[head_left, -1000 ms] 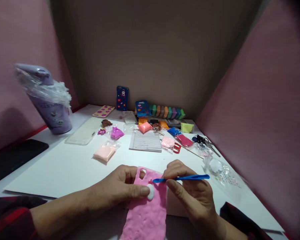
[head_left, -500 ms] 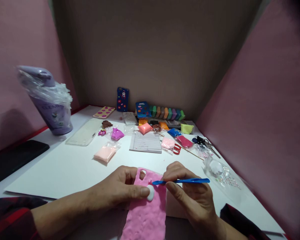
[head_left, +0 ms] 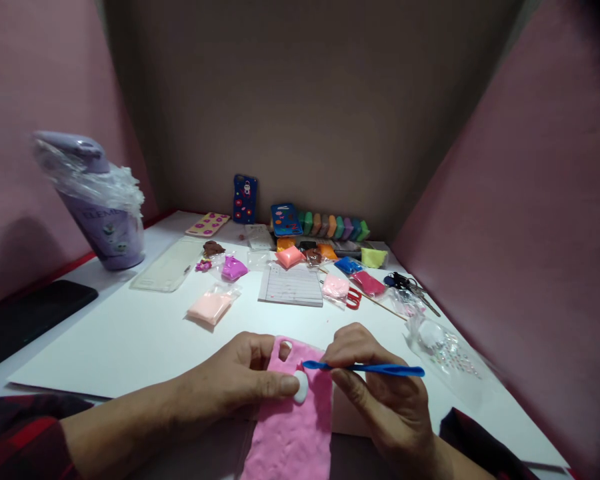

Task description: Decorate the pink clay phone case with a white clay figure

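Observation:
A phone case covered in bumpy pink clay is held up near the table's front edge. My left hand is closed on its left side, the thumb lying against a white oval clay piece on the pink surface. My right hand pinches a blue plastic modelling tool. The tool's left tip touches or hovers just over a small darker pink bit above the white oval; contact cannot be made out. The case's camera hole shows at its top left.
Behind the case lie a notepad, a peach clay packet, red-handled scissors and several clay packets. A clear case, dark phone and purple tumbler stand left. At right are keys and a gem bag.
The blue tool has tilted slightly, its right end a little lower and farther right. The right hand has shifted very slightly. The left hand and the case stay almost where they were.

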### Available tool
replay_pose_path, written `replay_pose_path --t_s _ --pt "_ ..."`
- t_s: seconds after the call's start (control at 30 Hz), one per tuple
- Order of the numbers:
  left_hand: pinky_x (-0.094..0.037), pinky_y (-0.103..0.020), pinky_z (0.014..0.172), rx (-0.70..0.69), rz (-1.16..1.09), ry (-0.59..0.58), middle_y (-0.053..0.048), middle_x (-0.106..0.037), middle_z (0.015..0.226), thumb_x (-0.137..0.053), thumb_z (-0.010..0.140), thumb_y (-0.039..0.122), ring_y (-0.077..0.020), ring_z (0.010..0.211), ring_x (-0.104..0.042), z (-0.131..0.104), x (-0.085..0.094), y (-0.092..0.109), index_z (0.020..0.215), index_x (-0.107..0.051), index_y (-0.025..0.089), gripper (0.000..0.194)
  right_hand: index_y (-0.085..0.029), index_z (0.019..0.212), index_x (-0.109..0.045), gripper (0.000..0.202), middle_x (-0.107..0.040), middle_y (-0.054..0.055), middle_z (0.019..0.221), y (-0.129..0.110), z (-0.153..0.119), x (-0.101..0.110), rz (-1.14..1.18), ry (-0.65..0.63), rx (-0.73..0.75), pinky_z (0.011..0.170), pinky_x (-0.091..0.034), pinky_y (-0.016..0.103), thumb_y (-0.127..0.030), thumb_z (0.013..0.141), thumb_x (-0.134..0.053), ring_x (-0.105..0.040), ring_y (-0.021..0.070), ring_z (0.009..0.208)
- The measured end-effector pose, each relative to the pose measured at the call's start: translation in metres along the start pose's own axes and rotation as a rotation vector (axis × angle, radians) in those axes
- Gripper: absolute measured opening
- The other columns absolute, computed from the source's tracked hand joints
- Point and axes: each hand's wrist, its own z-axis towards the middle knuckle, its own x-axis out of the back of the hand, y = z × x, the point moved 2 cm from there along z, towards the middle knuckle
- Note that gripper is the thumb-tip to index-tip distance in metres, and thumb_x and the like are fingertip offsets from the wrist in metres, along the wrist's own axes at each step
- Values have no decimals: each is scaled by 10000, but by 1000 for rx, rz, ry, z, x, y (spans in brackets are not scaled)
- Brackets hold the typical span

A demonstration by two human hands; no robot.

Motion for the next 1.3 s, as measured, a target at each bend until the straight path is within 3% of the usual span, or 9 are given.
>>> replay_pose_path --t_s 0.27,0.6,0.8,1.3 --pt "-432 -400 872 -11 -12 8 -57 -656 773 -755 692 219 -144 659 -591 -1 -2 1 852 -726 122 189 -190 956 -626 254 -625 49 806 -3 0 -2 -54 -5 59 688 -451 384 6 824 -533 -541 197 782" --pt "-450 -349 807 -15 57 16 -63 -649 741 -770 673 273 -187 735 -596 -1 -2 3 879 -722 115 264 -200 954 -628 252 -624 44 801 -4 1 -1 -49 -9 57 686 -448 384 -5 830 -528 -538 196 774" --pt "-451 -380 825 -8 -13 6 -64 -656 769 -778 663 262 -165 667 -598 1 1 -1 884 -725 133 262 -206 953 -623 245 -624 46 805 -2 0 -1 -55 5 39 695 -447 391 -12 829 -537 -542 202 787" --pt "-452 -381 849 -18 8 -15 -71 -675 733 -769 673 260 -196 722 -628 0 -1 2 880 -723 122 253 -211 943 -627 243 -624 47 798 -2 1 -1 -44 9 45 685 -451 387 -15 830 -538 -545 204 777"
